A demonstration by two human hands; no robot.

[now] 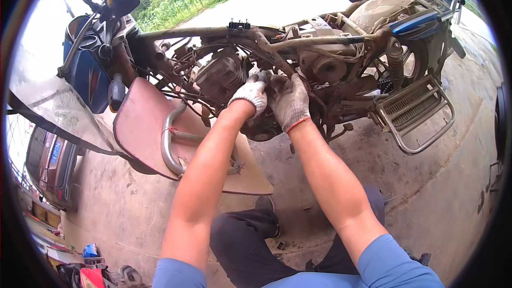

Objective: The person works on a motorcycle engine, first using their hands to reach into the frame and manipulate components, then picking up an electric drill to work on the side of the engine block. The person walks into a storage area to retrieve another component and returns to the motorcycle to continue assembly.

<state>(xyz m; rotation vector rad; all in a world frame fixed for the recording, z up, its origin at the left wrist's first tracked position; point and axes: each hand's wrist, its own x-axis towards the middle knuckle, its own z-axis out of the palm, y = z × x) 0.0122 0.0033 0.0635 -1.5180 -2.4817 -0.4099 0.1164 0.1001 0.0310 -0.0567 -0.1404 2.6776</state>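
A stripped-down motorcycle stands side-on before me, its dusty frame tube (186, 33) bare. Both my hands wear soiled knitted work gloves and meet at the engine, just behind the finned cylinder (220, 77). My left hand (250, 95) has its fingers bent together around a spot by the cylinder's rear side. Close beside it, my right hand (288, 102) is closed with fingertips turned in to the same place. Whatever they pinch is hidden by the gloves and engine parts. Below the hands shows the dark, round engine cover (262, 129).
A pink leg shield (141, 122) and a metal crash bar (169, 146) stick out at the left. To the right are a metal footrest rack (418, 108) and a shock absorber (394, 58). A parked car (50, 162) and assorted items (101, 274) are at far left.
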